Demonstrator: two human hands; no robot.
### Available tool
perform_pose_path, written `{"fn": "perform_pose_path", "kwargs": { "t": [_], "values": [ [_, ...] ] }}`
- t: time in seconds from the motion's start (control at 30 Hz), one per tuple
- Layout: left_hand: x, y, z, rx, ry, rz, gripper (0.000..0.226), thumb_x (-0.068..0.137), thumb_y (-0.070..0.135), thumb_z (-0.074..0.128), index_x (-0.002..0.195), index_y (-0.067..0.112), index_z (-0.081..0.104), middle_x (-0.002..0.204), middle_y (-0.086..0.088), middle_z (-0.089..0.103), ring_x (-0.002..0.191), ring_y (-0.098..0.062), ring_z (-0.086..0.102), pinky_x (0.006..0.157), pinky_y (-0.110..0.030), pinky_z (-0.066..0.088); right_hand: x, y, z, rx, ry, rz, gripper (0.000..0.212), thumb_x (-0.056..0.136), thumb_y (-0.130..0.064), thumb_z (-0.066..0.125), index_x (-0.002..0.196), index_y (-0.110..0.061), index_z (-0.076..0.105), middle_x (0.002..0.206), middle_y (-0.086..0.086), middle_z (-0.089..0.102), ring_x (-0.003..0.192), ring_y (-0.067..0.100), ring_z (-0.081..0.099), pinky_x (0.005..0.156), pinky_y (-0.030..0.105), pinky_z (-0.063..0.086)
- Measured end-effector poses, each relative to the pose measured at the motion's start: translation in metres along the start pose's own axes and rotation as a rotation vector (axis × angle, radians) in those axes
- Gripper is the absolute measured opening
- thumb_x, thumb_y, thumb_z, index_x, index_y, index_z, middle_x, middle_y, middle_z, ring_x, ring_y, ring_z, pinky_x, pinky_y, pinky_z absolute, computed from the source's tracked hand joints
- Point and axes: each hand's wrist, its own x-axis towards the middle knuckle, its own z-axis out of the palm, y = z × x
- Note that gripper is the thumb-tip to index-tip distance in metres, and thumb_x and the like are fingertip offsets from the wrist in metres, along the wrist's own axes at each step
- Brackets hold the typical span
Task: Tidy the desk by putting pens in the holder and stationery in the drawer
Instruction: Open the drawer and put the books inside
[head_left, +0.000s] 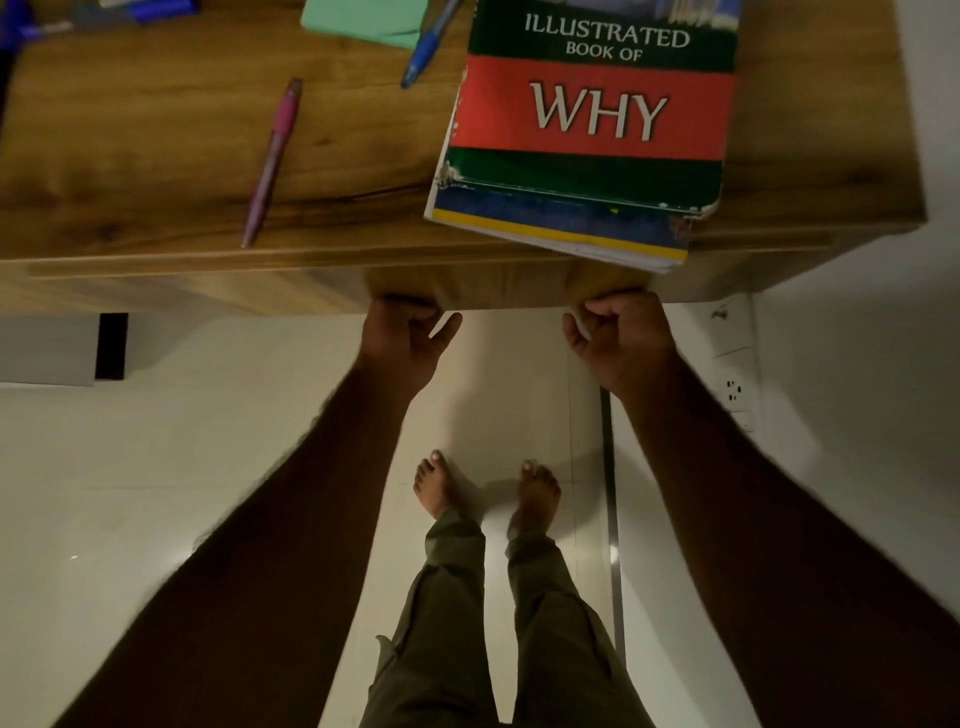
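While the left hand (410, 340) and right hand (621, 338) both grip the drawer front (498, 291), fingers curled under its edge just below the book (587, 130), opening it seems the step in hand, and the next move calls for an even pull. The purple pen (272, 161) and blue pen (426, 47) lie left of the book.

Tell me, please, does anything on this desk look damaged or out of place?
The book overhangs the front of the desk, above the drawer front that the left hand and right hand grip; its cover's near edge is torn. A purple pen and a blue pen lie loose.
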Motion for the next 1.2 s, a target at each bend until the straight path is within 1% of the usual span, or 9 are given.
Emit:
{"fn": "perform_pose_path", "kwargs": {
  "t": [0.2, 0.27, 0.43, 0.57, 0.7, 0.87, 1.0, 1.1, 1.2],
  "values": [
    [-0.03, -0.024, -0.024, -0.043, 0.062, -0.042, 0.043, 0.075, -0.02, 0.031, 0.095, 0.009, 0.055, 0.086, -0.011, 0.061, 0.086, -0.027, 0.065, 0.088, -0.049, 0.055, -0.025, 0.019, -0.032, -0.009, 0.059, 0.037, 0.047, 0.085, 0.014, 0.042, 0.116, -0.019, 0.056, 0.121, 0.007, 0.062, 0.112, 0.024, 0.061, 0.076, 0.04, 0.052],
    [-0.043, -0.033, -0.033, -0.068, 0.083, -0.06, 0.045, 0.076, -0.021, 0.03, 0.096, 0.009, 0.057, 0.089, -0.011, 0.064, 0.086, -0.027, 0.066, 0.082, -0.048, 0.055, -0.036, 0.025, -0.043, -0.021, 0.077, 0.056, 0.05, 0.085, 0.016, 0.042, 0.119, -0.018, 0.056, 0.123, 0.008, 0.061, 0.113, 0.024, 0.06, 0.074, 0.04, 0.052],
    [-0.074, -0.057, -0.06, -0.05, 0.042, -0.058, 0.037, 0.073, -0.019, 0.032, 0.084, 0.007, 0.055, 0.089, -0.015, 0.058, 0.088, -0.027, 0.062, 0.08, -0.046, 0.054, -0.062, 0.046, -0.074, -0.053, 0.068, 0.092, 0.039, 0.085, 0.017, 0.044, 0.101, -0.014, 0.061, 0.117, 0.011, 0.064, 0.122, 0.027, 0.061, 0.074, 0.04, 0.053],
    [-0.093, -0.076, -0.081, -0.047, 0.021, -0.055, 0.031, 0.072, -0.016, 0.036, 0.082, 0.006, 0.054, 0.088, -0.014, 0.057, 0.084, -0.025, 0.063, 0.074, -0.041, 0.056, -0.084, 0.058, -0.095, -0.076, 0.053, 0.095, 0.032, 0.089, 0.017, 0.045, 0.093, -0.011, 0.061, 0.107, 0.011, 0.067, 0.111, 0.025, 0.064, 0.076, 0.041, 0.053],
    [-0.113, -0.091, -0.099, -0.032, -0.007, -0.05, 0.028, 0.067, -0.014, 0.042, 0.081, 0.008, 0.054, 0.086, -0.012, 0.058, 0.082, -0.024, 0.063, 0.073, -0.04, 0.058, -0.107, 0.069, -0.112, -0.119, 0.039, 0.108, 0.026, 0.093, 0.015, 0.046, 0.091, -0.007, 0.06, 0.105, 0.012, 0.067, 0.104, 0.025, 0.064, 0.085, 0.043, 0.053],
    [-0.127, -0.108, -0.123, -0.03, -0.043, -0.061, 0.032, 0.072, -0.018, 0.041, 0.089, 0.007, 0.053, 0.094, -0.016, 0.054, 0.097, -0.03, 0.057, 0.074, -0.041, 0.058, -0.117, 0.089, -0.136, -0.167, 0.039, 0.092, 0.021, 0.091, 0.013, 0.047, 0.095, -0.007, 0.054, 0.106, 0.013, 0.056, 0.091, 0.023, 0.062, 0.084, 0.039, 0.057],
    [-0.144, -0.122, -0.135, -0.031, -0.051, -0.061, 0.035, 0.068, -0.017, 0.042, 0.09, 0.008, 0.053, 0.099, -0.019, 0.051, 0.098, -0.031, 0.055, 0.072, -0.041, 0.058, -0.134, 0.105, -0.151, -0.143, 0.025, 0.035, 0.027, 0.095, 0.014, 0.042, 0.086, -0.006, 0.058, 0.1, 0.011, 0.063, 0.096, 0.023, 0.062, 0.097, 0.045, 0.05],
    [-0.159, -0.131, -0.143, -0.037, -0.049, -0.066, 0.031, 0.068, -0.017, 0.039, 0.083, 0.007, 0.052, 0.095, -0.019, 0.053, 0.098, -0.032, 0.057, 0.073, -0.042, 0.058, -0.148, 0.114, -0.164, -0.16, 0.014, 0.052, 0.025, 0.096, 0.013, 0.041, 0.088, -0.006, 0.056, 0.101, 0.012, 0.061, 0.093, 0.024, 0.062, 0.093, 0.045, 0.051],
    [-0.167, -0.137, -0.15, -0.012, -0.058, -0.061, 0.03, 0.072, -0.017, 0.035, 0.082, 0.006, 0.052, 0.095, -0.018, 0.054, 0.095, -0.03, 0.059, 0.085, -0.047, 0.058, -0.154, 0.119, -0.173, -0.135, 0.036, 0.061, 0.025, 0.094, 0.013, 0.043, 0.091, -0.007, 0.056, 0.103, 0.013, 0.061, 0.095, 0.024, 0.062, 0.094, 0.045, 0.052]
  ]
}}
